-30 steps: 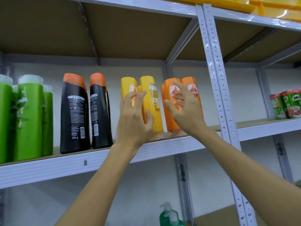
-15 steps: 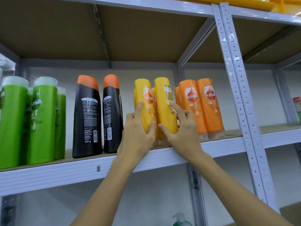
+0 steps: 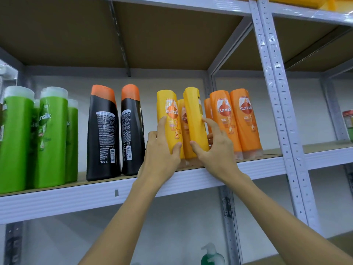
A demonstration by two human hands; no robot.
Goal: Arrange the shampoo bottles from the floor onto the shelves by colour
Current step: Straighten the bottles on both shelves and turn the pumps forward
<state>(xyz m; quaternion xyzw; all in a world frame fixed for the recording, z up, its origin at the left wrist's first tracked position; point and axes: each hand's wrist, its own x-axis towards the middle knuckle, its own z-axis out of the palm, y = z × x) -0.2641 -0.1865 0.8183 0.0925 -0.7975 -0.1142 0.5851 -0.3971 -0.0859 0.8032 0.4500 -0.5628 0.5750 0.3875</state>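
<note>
Bright, even, from overhead; glare on the upright post (image 3: 275, 77); soft shadows beneath boards; wide-angle bending at edges.

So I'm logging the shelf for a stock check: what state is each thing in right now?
Left hand: grips the left yellow bottle.
Right hand: grips the right yellow bottle.
Left yellow bottle: upright, label facing out.
Right yellow bottle: tilted, edge-on.
Orange bottles: standing, leaning left, labels out.
Black bottles: standing, back labels out.
Green bottles: standing, grouped.

Two bare forearms, left hand (image 3: 162, 150) and right hand (image 3: 215, 150) (no sleeves, rings or watch)
</note>
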